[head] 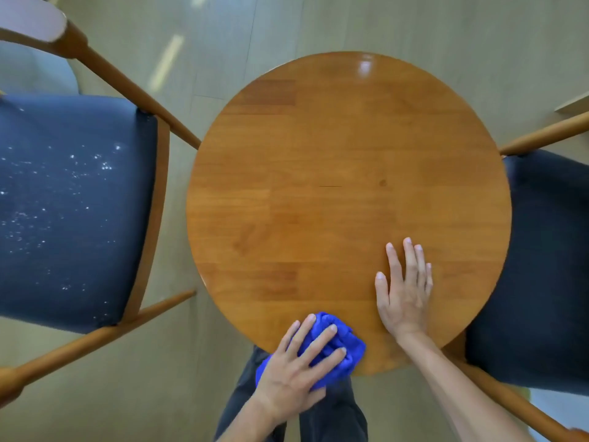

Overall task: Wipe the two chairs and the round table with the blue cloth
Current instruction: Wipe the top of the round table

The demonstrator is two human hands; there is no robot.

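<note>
Dark blue upholstery covers the seat of the left chair (73,205), which stands on the left of the scene with its wooden frame and arms angled toward the middle; small white specks are scattered over the seat. Pale wood-look floor (178,362) shows beneath and around it. Just right of this chair stands the round table (347,173), its glossy honey-coloured wooden top filling the middle, with a bright glare spot near its far edge. At the near edge of the tabletop lies the blue cloth (345,347), bunched into a wad that hangs partly over the rim. The left hand (299,368) lies on top of the cloth, fingers spread and only slightly bent, pressing it down against the table rather than closing around it. Below, the person's dark trousers (331,416) are visible under the table edge. Further right, the right hand (404,288) rests flat on the bare wood, fingers straight and pointing to the far side, holding nothing. On the far right stands the right chair (541,266), its dark seat partly tucked under the table's rim, wooden arms showing far and near
</note>
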